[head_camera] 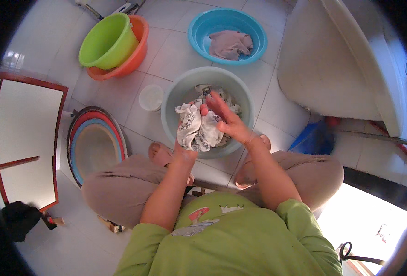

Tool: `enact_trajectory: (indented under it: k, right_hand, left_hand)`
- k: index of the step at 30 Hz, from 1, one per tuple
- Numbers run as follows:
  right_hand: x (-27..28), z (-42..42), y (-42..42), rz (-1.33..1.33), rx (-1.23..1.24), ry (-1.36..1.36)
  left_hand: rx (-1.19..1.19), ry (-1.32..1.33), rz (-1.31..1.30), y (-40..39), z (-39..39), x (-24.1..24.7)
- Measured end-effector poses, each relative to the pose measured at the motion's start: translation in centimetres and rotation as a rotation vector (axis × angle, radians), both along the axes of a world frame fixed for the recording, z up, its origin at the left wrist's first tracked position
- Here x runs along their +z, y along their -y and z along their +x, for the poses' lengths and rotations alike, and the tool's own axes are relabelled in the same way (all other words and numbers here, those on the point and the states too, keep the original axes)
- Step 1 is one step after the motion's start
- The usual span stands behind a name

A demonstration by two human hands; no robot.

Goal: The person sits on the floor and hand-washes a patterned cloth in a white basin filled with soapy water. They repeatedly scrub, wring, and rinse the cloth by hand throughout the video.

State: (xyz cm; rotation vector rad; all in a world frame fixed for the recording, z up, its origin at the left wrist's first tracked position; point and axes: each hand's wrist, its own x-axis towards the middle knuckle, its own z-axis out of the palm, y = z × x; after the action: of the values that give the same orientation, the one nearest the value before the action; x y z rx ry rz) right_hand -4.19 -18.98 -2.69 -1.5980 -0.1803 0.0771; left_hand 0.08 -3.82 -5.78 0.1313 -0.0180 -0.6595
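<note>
A pale grey-green plastic basin (pixel 170 84) stands on the tiled floor between my feet. My left hand (pixel 186 146) is under a bunched white cloth with a dark print (pixel 191 127), holding it over the basin's near side; the cloth hides most of the fingers. My right hand (pixel 229 119) is at the cloth's right side, its fingers extended and apart, with the thumb by the cloth. More of the patterned cloth (pixel 236 107) lies inside the basin beneath my hands. Whether it is one piece with the held part cannot be told.
Beyond stands a blue basin (pixel 194 32) with a pinkish cloth (pixel 229 45). Green (pixel 103 41) and orange (pixel 141 51) basins are stacked at upper left, a small white tub (pixel 151 98) nearer. Several basins (pixel 73 145) lean at left; a large white fixture (pixel 324 65) stands right.
</note>
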Motion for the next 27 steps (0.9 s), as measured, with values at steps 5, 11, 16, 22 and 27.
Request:
enact_trajectory:
  k: [5, 11, 16, 22, 27]
  right_hand:
    - [-3.8, -1.9, 0.4, 0.184, -0.126, -0.535]
    - [0.2, 0.5, -0.3, 0.765, -0.288, -0.163]
    - [0.8, 0.3, -5.5, -0.097, -0.33, 0.089]
    - [-0.2, 1.7, -4.5, -0.529, -0.405, -0.181]
    - [-0.7, -0.8, -6.6, -0.636, -0.374, 0.008]
  left_hand:
    - [0.171, -0.068, 0.097, -0.6, 0.2, 2.0]
    - [0.131, -0.082, 0.025, -0.3, 0.0, 1.1]
    - [0.106, 0.012, 0.071, 1.6, -0.5, 0.6]
    - [0.002, -0.103, 0.516, 2.5, -2.2, 1.5]
    - [0.053, -0.049, 0.154, 1.8, -2.9, -0.4]
